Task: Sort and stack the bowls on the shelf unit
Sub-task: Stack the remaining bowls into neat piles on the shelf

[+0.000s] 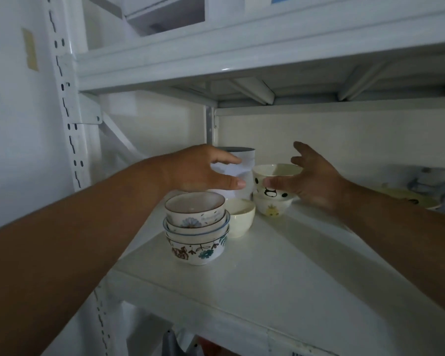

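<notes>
Your right hand (pixel 316 181) has its thumb laid across the near side of the spotted bowl (pixel 276 181), with the other fingers spread loosely above and behind its rim; whether they close round the far side you cannot tell. That bowl looks empty inside and sits nested in a white bowl with a yellow figure (pixel 272 208), far and right of centre on the shelf (pixel 267 278).

Your left hand (pixel 203 169) hangs open, fingers relaxed and thumb out, gripping nothing. It is in front of a tall white container (pixel 244 163) with a dark rim that stands at the back; whether it touches it is unclear.

Below that hand, nearer to you, stands a stack of flowered bowls (pixel 197 229), the top one empty. Just beside the stack on its right is a small plain cream bowl (pixel 240 219), also empty.

Far right, more dishes (pixel 416 196) lie blurred in shadow.
</notes>
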